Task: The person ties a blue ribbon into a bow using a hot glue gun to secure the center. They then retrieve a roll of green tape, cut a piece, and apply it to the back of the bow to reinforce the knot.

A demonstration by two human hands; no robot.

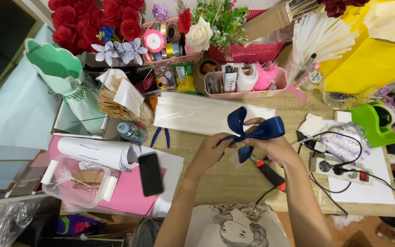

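Note:
A navy satin ribbon bow [252, 129] is held above the wooden table [234, 178] between both my hands. My left hand [216, 147] pinches the bow's knot from the left, fingers closed on the ribbon. My right hand [270, 144] grips the knot and the right loop from the other side. One loop stands up at the centre, another spreads to the right, and a tail hangs down below the knot. Under my right hand lies a glue gun [269, 171] with an orange and black body.
A folded stack of white wrapping sheets [197, 114] lies just beyond the bow. A black phone [150, 174] rests on pink paper at the left. A power strip [344, 169] with cables and a green tape dispenser [373, 123] sit at the right. Baskets, red roses and ribbon spools crowd the back.

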